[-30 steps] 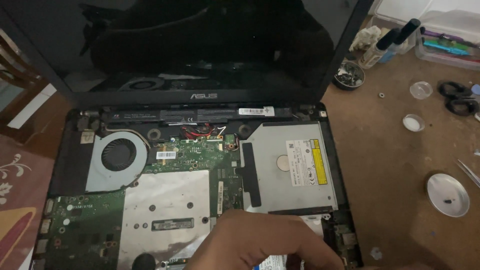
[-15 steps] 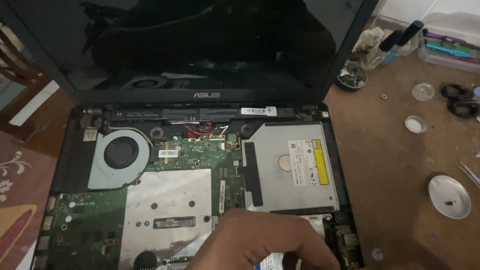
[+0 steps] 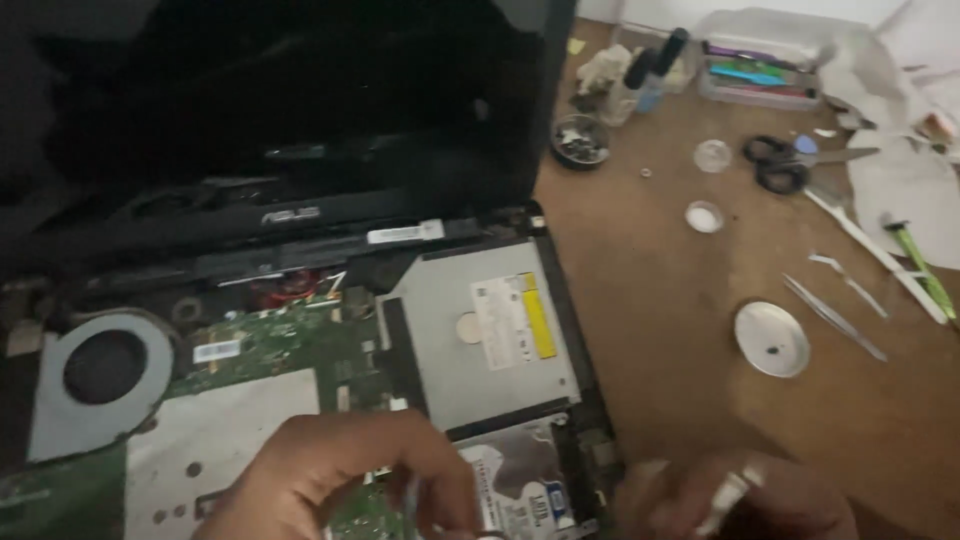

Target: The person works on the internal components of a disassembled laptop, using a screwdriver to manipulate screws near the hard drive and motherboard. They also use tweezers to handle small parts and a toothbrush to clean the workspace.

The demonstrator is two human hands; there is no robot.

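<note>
Here an opened laptop (image 3: 300,330) lies on a brown table (image 3: 680,370), its keyboard cover off and its dark screen (image 3: 280,100) tilted up at the back. Inside show a green circuit board (image 3: 290,345), a round black fan (image 3: 100,368) in a grey housing at the left, a flat silver shield plate (image 3: 215,450), a silver optical drive (image 3: 485,335) with a white and yellow label at the right, and below that a hard drive (image 3: 520,480) with a pale label at the near right corner. The left hand (image 3: 340,480) rests over the board just beside the hard drive, its fingers (image 3: 445,490) curled down; what they pinch, if anything, is blurred and cannot be told. The right hand (image 3: 740,500) sits at the bottom edge just right of the laptop, fingers closed around a small pale object (image 3: 730,492) too blurred to identify. On the table to the right lie a round silver dish (image 3: 771,339), two thin metal tweezers (image 3: 835,320), black-handled scissors (image 3: 790,165), a green-handled tool (image 3: 925,270), a small white cap (image 3: 705,216) and a small clear cap (image 3: 712,155). Near the screen's right edge stands a dark bowl (image 3: 580,140) of small parts, with bottles (image 3: 650,75) and a clear plastic box (image 3: 760,70) of coloured tools at the back. The light is dim and the whole view is slightly blurred.
</note>
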